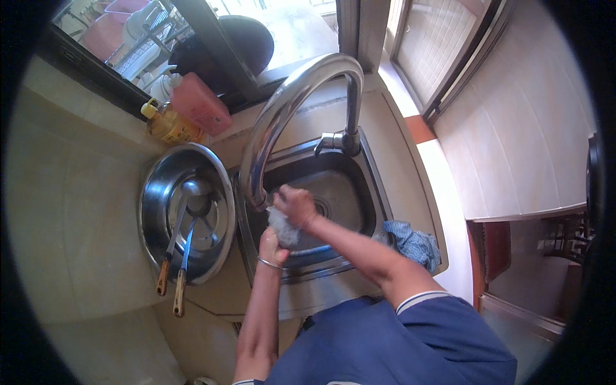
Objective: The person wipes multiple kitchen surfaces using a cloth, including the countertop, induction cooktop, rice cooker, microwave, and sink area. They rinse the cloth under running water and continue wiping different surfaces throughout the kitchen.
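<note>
Over the left part of a stainless steel sink point(344, 192), both hands are on a crumpled pale grey cloth or scrubber point(284, 228); its exact kind is not clear. My left hand point(272, 249) grips its lower end, with a metal bangle on the wrist. Slightly blurred, my right hand point(297, 207) has its fingers curled at the upper end. The spout of a curved chrome faucet point(274, 130) comes down just above the cloth. Whether water runs from it is hard to tell.
Left of the sink sits a steel basin point(148, 211) holding a ladle point(175, 226) and a wooden-handled utensil point(180, 284). Behind it stand a yellow pump bottle point(168, 124) and a pink jug point(202, 103). A blue patterned cloth point(414, 245) lies at the sink's right corner.
</note>
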Demonstrator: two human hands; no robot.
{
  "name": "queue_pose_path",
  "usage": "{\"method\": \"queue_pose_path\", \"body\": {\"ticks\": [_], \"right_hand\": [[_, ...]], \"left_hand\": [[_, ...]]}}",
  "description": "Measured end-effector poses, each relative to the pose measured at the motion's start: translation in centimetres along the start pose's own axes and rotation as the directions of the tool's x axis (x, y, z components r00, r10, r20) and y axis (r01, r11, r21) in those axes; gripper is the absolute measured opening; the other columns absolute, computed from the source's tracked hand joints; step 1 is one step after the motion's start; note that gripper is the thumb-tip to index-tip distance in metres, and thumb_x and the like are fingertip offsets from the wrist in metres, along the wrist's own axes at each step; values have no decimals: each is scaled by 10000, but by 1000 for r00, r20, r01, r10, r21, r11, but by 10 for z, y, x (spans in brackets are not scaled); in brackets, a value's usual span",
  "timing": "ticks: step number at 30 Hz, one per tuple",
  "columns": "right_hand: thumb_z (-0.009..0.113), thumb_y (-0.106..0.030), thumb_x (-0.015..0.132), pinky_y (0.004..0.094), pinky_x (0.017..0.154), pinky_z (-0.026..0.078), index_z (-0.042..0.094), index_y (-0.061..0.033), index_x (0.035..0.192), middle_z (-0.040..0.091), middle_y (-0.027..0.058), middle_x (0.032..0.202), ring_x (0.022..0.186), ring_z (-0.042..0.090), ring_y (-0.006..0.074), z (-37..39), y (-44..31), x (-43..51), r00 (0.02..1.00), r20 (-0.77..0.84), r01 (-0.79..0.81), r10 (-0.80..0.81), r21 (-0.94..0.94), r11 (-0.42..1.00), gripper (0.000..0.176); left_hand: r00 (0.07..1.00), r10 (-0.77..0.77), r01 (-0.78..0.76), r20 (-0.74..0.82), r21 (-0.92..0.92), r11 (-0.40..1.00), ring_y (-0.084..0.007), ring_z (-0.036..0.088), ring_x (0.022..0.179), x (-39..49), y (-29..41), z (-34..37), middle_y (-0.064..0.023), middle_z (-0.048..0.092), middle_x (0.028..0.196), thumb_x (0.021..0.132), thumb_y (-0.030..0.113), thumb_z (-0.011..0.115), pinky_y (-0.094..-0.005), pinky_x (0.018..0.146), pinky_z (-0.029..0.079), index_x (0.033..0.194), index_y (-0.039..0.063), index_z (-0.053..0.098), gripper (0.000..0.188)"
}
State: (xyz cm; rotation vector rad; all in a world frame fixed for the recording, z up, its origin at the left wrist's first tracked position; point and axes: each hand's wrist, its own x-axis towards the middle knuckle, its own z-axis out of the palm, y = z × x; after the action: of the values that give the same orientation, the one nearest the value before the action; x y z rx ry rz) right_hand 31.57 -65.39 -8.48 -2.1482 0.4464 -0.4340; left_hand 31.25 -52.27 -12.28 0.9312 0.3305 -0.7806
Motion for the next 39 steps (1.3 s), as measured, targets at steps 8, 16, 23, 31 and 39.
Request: {"method": "queue_pose_path", "body": {"ticks": [8,16,23,31,39], "right_hand": [[652,-418,773,380,715,491,671,10,896,648,224,810,782,653,283,-55,-8,56,880,475,-150,-2,283,947,446],[732,-360,686,366,775,490,648,13,1000,668,182,875,858,647,284,-73,-17,51,786,580,46,-213,288,956,494],[749,-282,630,362,726,488,684,-51,880,672,128,814,775,641,240,-88,43,47,628,777,30,-39,27,999,346],[670,-316,808,327,625,481,636,-47,850,633,76,740,687,593,156,-30,23,1,956,292,-187,6,595,782,274],[619,-404,799,461,553,473,540,-45,690,568,169,643,614,584,398,-14,-15,-35,881,221,416,-418,58,907,383]], "left_hand": [[968,-139,169,211,-136,976,-209,527,1128,-32,54,34,-45,551,1221,937,373,493,-406,963,425,1250,126,487,398],[979,187,-199,75,212,957,-99,582,886,-34,66,49,2,627,976,860,142,635,-277,795,466,1065,91,580,218],[900,437,-421,-3,265,868,-122,586,879,-34,48,39,-23,635,981,871,101,611,-285,833,449,1046,65,589,181],[993,106,-113,-51,-176,978,-179,559,1032,4,4,-2,-63,595,1118,917,227,548,-351,918,447,1123,60,564,266],[1000,-5,14,30,-303,953,-187,577,915,0,-7,23,-67,599,1016,907,296,515,-333,786,450,1184,74,539,355]]}}
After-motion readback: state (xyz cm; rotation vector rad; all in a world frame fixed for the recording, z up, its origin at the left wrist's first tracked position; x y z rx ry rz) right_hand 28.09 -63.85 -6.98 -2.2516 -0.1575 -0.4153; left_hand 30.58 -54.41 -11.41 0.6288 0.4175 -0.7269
